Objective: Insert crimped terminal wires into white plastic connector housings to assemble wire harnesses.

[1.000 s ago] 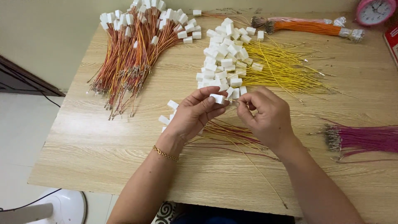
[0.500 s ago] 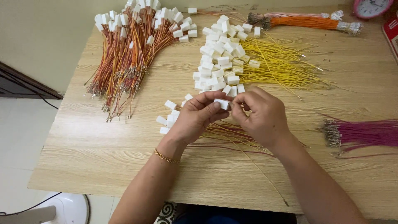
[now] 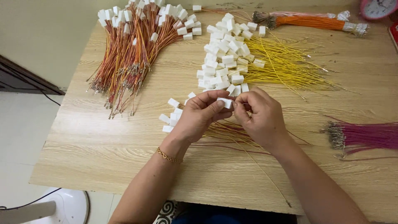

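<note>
Connector (image 3: 226,102) (mostly hidden) between fingers (image 3: 215,108).

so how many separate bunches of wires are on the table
5, though more may lie out of frame: orange-red bunch far left, yellow bunch centre, orange bundle far right, pink bundle at the right edge, and a small bunch under the hands.

I see the left hand (image 3: 199,114) and right hand (image 3: 261,116) meeting over the wooden table (image 3: 103,149), both pinching one white connector (image 3: 226,102) between fingertips. Just beyond that connector lies the heap of white connectors on yellow wires (image 3: 232,58). Left of that heap: orange-wired bundle (image 3: 132,54); right, nearer me: magenta wire bundle (image 3: 365,135).
</note>
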